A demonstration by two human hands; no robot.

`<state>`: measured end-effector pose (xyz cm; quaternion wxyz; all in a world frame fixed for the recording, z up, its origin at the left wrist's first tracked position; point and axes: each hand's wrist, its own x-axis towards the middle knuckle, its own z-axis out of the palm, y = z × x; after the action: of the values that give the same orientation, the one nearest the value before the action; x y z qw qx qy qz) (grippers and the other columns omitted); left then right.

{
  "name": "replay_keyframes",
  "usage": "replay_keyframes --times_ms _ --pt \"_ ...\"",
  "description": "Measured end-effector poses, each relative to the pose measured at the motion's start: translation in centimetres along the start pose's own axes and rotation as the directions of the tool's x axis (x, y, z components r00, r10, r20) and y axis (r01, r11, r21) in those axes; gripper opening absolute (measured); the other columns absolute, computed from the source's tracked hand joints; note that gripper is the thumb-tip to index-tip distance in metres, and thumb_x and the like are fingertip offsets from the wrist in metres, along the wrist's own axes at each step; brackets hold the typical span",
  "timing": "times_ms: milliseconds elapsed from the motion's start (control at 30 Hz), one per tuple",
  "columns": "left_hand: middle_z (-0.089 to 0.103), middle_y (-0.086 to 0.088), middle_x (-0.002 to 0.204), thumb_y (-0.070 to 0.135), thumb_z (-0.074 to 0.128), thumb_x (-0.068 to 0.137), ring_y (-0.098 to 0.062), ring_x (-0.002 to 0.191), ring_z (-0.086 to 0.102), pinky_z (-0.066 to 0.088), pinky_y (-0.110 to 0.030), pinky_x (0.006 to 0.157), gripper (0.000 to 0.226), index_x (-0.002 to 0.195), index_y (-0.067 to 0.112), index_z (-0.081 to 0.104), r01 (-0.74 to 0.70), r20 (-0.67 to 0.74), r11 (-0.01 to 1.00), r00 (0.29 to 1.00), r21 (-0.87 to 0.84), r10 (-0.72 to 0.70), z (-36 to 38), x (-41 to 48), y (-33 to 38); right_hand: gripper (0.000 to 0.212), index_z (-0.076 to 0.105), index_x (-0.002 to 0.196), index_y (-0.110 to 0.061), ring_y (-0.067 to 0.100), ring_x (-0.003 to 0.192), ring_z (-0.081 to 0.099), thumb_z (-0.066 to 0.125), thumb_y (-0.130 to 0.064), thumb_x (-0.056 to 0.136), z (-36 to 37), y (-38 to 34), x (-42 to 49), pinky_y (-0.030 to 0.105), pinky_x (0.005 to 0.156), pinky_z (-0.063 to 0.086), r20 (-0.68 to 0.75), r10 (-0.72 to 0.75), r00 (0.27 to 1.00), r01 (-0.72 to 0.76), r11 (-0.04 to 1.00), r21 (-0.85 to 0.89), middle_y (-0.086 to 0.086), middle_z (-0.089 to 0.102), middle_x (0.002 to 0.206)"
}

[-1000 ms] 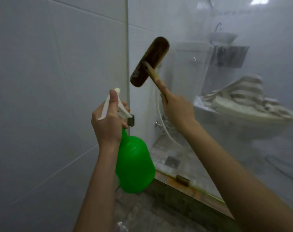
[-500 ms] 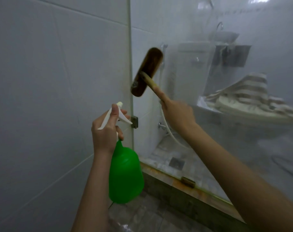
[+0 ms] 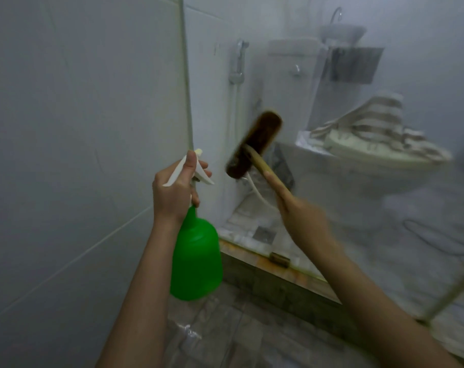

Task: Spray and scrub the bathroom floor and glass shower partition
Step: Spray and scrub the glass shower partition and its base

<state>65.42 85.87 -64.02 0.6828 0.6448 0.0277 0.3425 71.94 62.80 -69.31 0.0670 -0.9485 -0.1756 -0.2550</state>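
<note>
In the head view, the left hand (image 3: 176, 192) is curled round the neck of the green spray bottle (image 3: 196, 261). Its thumb stands up along the white spray head and its fingers wrap the front by the trigger, while the bottle's body hangs straight down below the fingers, above the grey bathroom floor (image 3: 252, 338). Just right of those fingers, and apart from them, is the dark head of the scrub brush (image 3: 254, 144), tilted, with its upper end leaning right. The right hand (image 3: 302, 216) grips the brush's pale wooden handle, forefinger laid along it toward the head; the hand is blurred, so how the other fingers lie is not clear. The brush head is up against or just before the fogged glass shower partition (image 3: 422, 197), and contact cannot be made out. The partition stands beyond both hands on a stained curb (image 3: 284, 274). Through the glass, past the right fingers, show a toilet (image 3: 358, 171) with a striped towel (image 3: 371, 123) on it, a floor drain (image 3: 264, 234) below the brush, and a shower hose (image 3: 236, 75) above it. A white tiled wall (image 3: 79, 128) lies left of the left hand.
</note>
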Motion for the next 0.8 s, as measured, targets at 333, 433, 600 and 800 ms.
replay_keyframes --times_ms 333,433,600,800 --pt "0.079 0.001 0.083 0.052 0.056 0.095 -0.036 0.066 0.061 0.043 -0.024 0.041 0.032 0.086 0.029 0.077 0.023 0.110 1.000 0.994 -0.003 -0.023 2.8 -0.8 -0.3 0.059 0.004 0.148 -0.044 0.009 0.036 0.034 0.038 -0.027 0.103 -3.1 2.8 -0.8 0.021 0.036 0.021 -0.171 0.056 0.984 -0.028 0.987 0.161 -0.002 0.040 0.054" --pt "0.078 -0.001 0.082 0.048 0.054 0.099 -0.023 0.048 0.058 0.041 -0.022 0.039 0.037 0.091 0.020 0.077 0.000 0.125 0.999 0.992 -0.040 0.005 4.2 -1.0 0.4 0.058 0.008 0.149 -0.040 0.009 0.035 0.033 0.040 -0.026 0.103 -3.8 3.9 -1.7 0.018 0.036 0.018 -0.220 0.140 0.965 -0.092 0.972 0.217 -0.003 0.039 0.051" --pt "0.078 0.001 0.078 0.042 0.054 0.102 -0.029 0.049 0.054 0.041 -0.023 0.038 0.035 0.082 0.025 0.076 0.014 0.167 0.998 0.986 -0.066 -0.003 6.4 -2.5 0.8 0.078 0.003 0.149 -0.048 0.010 0.034 0.038 0.053 -0.018 0.098 -0.5 10.0 -15.5 0.024 0.031 0.031 -0.069 0.316 0.946 -0.294 0.929 0.222 -0.005 0.040 0.048" --pt "0.078 0.004 0.078 0.045 0.054 0.101 -0.033 0.054 0.052 0.042 -0.023 0.040 0.034 0.084 0.025 0.076 0.043 0.226 0.999 0.973 -0.024 -0.036 8.9 -4.3 0.9 0.055 0.013 0.148 -0.040 0.007 0.039 0.039 0.040 -0.026 0.103 -6.7 8.2 -3.8 0.020 0.037 0.028 -0.311 0.235 0.921 -0.126 0.934 0.334 -0.008 0.040 0.051"
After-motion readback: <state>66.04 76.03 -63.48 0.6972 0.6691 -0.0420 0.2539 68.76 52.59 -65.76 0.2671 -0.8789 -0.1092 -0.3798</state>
